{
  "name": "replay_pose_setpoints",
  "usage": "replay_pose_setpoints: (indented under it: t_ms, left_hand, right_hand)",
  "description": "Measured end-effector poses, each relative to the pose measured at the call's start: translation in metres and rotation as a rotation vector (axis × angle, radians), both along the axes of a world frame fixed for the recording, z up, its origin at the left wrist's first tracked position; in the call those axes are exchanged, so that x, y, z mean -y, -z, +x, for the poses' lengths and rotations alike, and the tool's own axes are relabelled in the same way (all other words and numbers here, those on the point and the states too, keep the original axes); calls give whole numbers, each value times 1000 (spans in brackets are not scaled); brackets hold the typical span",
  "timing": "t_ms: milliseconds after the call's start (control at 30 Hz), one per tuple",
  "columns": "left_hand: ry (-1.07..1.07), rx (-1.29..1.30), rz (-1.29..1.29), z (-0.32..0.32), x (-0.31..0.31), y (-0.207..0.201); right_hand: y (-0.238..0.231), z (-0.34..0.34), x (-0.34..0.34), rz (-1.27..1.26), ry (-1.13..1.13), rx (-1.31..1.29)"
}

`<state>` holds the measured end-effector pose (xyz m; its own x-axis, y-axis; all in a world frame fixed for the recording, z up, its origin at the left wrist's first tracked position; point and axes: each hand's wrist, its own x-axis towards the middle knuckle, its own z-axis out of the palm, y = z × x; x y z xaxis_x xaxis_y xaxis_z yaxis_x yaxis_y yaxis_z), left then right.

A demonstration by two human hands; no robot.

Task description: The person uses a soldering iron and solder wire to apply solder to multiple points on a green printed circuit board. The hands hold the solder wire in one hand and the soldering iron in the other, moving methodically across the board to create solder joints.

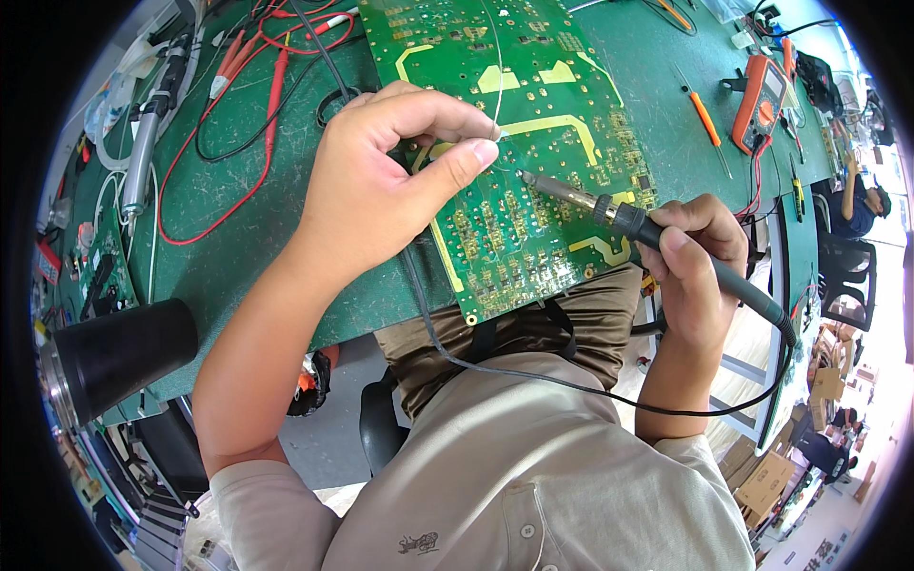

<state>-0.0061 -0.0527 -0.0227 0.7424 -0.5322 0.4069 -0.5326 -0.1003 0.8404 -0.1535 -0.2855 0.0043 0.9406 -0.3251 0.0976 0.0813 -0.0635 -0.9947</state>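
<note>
A large green circuit board (pixel 533 238) with yellow-gold traces lies on the bench, its near edge reaching over my lap. Above its middle, my left hand (pixel 400 162) is closed in a pinch, thumb against forefinger, on a thin strand of solder wire (pixel 499 57) that runs up and away past the far edge. My right hand (pixel 700 262) grips a soldering iron (pixel 624 217) by its dark handle. The iron's tip points left and rests at or just over the board, close to the left thumb; whether it touches cannot be seen. Its black cord (pixel 533 379) loops across my front.
On the green bench (pixel 228 276), red test leads (pixel 276 95) and a grey cylindrical tool (pixel 157 119) lie left. A black cup (pixel 124 352) stands near the left edge. Right of the board are an orange screwdriver (pixel 706 119) and an orange multimeter (pixel 762 105). Other people sit far right.
</note>
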Motion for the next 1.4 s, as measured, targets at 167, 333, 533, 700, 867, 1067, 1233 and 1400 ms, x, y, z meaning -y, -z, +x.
replay_pose_setpoints:
  t_ms: [167,333,533,700,867,1067,1233,1400]
  left_hand:
    - [-5,-26,-12,-1,1,0]
    - [10,-1,15,0,1,1]
    - [-2,-7,6,0,1,2]
    - [-8,6,19,-1,2,2]
    - [-4,-13,3,-1,3,2]
    - [-24,83,37,0,4,4]
    - [50,-209,-188,-2,0,-1]
    - [156,-537,-363,11,-17,-15]
  right_hand:
    - [0,-1,1,3,-3,-3]
    - [1,-2,1,2,14,5]
    - [3,-2,0,-7,24,2]
    - [3,-2,-1,-6,25,-2]
    - [1,-3,-3,13,39,-8]
    - [1,-3,-3,1,35,-6]
    - [0,-2,-3,34,4,16]
    - [0,0,-6,-64,23,7]
